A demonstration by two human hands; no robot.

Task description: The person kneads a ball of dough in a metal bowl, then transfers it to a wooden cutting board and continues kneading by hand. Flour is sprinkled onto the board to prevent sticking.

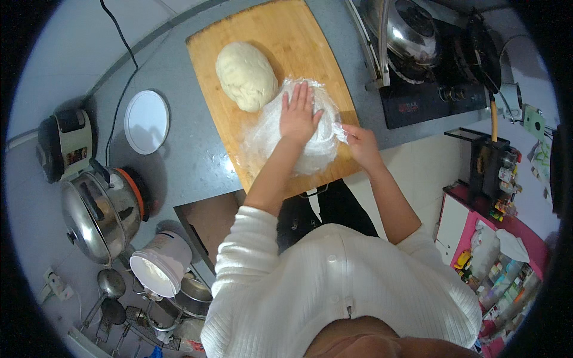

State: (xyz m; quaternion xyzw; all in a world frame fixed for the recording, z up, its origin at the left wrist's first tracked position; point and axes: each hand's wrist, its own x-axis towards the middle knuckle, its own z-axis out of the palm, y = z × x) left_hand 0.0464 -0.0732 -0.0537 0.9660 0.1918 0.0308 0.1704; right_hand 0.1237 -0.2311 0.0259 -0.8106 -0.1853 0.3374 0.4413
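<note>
My left hand point(299, 115) lies flat, fingers spread a little, on a sheet of clear plastic film point(273, 145) with something white, perhaps flour, at it; whether this is on or under the film I cannot tell. At the film's right edge my right hand point(363, 145) pinches a gathered bit of it between thumb and fingers. Both are over a wooden cutting board point(286, 27) on the grey counter. A large oval lump of pale dough point(246, 76) rests on the board, up and left of my left hand.
A round white lid point(147, 122) lies on the counter point(192, 165) at the left. Beyond it are a steel pot point(100, 215) and an open white bucket point(156, 268). An induction hob point(429, 105) with a lidded pan point(412, 36) stands at the upper right.
</note>
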